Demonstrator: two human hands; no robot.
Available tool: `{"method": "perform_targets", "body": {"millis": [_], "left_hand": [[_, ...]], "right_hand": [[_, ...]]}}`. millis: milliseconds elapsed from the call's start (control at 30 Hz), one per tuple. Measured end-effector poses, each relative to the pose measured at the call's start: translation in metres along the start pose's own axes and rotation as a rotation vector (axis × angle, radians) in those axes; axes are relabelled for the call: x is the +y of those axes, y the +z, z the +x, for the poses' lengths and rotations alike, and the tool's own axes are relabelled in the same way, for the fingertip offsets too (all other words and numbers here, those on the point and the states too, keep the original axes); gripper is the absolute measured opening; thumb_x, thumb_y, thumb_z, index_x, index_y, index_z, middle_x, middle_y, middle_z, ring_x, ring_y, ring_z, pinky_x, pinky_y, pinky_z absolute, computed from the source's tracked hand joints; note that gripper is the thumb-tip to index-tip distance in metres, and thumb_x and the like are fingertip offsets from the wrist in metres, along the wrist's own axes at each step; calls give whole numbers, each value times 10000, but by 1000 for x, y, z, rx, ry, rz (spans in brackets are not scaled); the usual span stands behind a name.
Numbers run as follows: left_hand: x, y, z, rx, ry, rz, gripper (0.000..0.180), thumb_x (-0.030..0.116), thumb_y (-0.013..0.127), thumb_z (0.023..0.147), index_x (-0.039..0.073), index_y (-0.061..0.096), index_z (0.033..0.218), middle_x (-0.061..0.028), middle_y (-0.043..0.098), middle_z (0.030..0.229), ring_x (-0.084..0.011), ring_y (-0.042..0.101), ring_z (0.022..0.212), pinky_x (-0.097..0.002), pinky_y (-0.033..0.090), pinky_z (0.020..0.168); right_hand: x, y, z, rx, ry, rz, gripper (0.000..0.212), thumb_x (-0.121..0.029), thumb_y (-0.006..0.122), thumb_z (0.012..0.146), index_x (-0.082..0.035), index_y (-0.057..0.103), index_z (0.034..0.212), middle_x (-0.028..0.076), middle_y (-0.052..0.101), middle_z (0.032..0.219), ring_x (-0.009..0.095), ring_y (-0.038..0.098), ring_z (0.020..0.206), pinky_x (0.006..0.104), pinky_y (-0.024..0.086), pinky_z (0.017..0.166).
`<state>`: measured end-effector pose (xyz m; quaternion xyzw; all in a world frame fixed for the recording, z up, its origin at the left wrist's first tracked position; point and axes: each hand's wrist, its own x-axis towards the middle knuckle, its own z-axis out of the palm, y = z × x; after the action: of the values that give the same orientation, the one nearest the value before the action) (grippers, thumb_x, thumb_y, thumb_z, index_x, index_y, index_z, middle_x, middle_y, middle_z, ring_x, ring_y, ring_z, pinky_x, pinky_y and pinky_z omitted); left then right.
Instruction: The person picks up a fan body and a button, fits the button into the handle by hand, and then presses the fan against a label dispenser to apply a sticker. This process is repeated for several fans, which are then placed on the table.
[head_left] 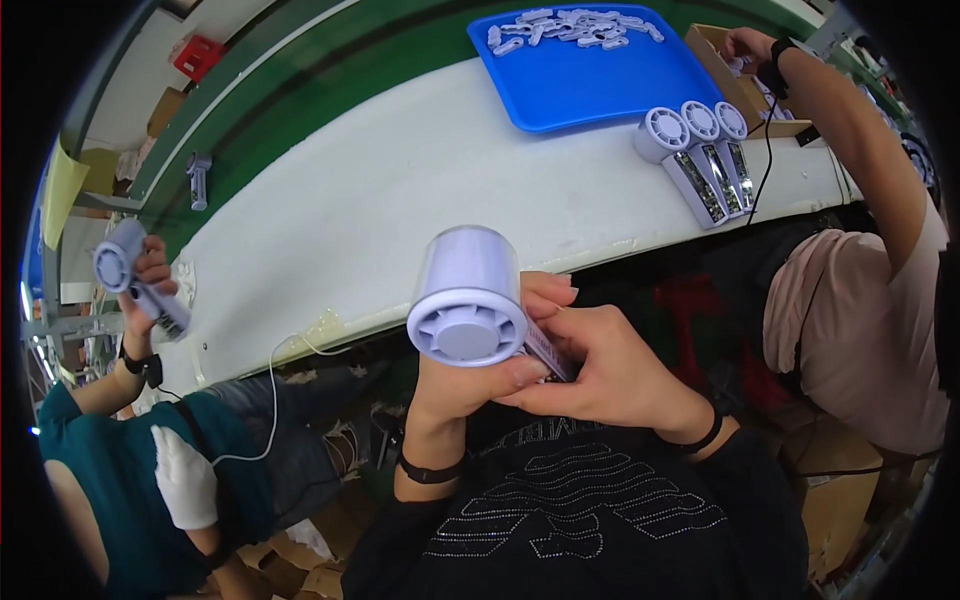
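A lavender handheld fan (pixel 466 265) is held in front of my chest, near the table's front edge, its round vented head tilted so the slotted end faces me. My left hand (pixel 455 388) closes round the handle just below the head, thumb pointing right. From the other side my right hand (pixel 620 368) grips the lower handle, with its fingers and thumb near my left thumb. Most of the handle is hidden by my hands; a narrow strip with print shows between them.
Three similar fans (pixel 700 122) with exposed circuitry lie at the right of the white table (pixel 380 190). Beyond is a blue tray (pixel 600 90) of small lavender parts (pixel 575 28). A co-worker's hand (pixel 748 45) reaches into a carton (pixel 795 128). At left, another co-worker's hand (pixel 150 270) holds a fan.
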<state>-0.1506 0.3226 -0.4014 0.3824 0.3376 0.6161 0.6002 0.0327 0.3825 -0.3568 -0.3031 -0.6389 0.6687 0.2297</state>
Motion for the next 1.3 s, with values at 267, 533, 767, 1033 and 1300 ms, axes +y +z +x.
{"method": "perform_targets", "body": {"millis": [267, 533, 767, 1033, 1300], "left_hand": [[-15, 8, -12, -212, 292, 121, 608, 458, 828, 807, -25, 690, 1150, -243, 702, 1178, -411, 641, 1266, -605, 440, 1179], [-12, 7, -9, -61, -22, 162, 718, 550, 787, 834, -35, 669, 1234, -258, 687, 1276, -422, 619, 1314, -612, 426, 1201], [-14, 36, -11, 98, -17, -245, 811, 451, 850, 816, -65, 588, 1384, -282, 604, 1441, -432, 586, 1376, -598, 418, 1221], [-29, 18, -20, -63, 54, 66, 960, 391, 950, 754, -85, 528, 1474, -320, 573, 1466, -451, 557, 1415, -579, 442, 1207], [-22, 12, -14, 55, -117, 39, 832, 422, 827, 874, -117, 549, 1444, -315, 613, 1429, -414, 624, 1350, -541, 511, 1150]], "right_hand": [[23, 11, -16, -27, -418, -257, 473, -292, 924, 785, 71, 765, 1044, 199, 751, 885, 300, 787, 780, 344, 622, 739], [22, 4, -1, -33, -221, -182, 493, -272, 981, 766, 18, 769, 1104, 123, 778, 949, 220, 770, 844, 318, 594, 787], [31, 7, 2, 55, -119, -83, 467, -313, 988, 769, 26, 778, 1012, 101, 765, 873, 202, 752, 775, 311, 590, 742], [48, 10, -1, 170, -379, -341, 494, -422, 958, 750, 20, 739, 778, 112, 687, 656, 243, 708, 570, 349, 551, 558], [33, 5, 4, 29, -3, -144, 327, -237, 928, 841, 21, 740, 911, 55, 726, 770, 128, 678, 680, 278, 530, 643]]}}
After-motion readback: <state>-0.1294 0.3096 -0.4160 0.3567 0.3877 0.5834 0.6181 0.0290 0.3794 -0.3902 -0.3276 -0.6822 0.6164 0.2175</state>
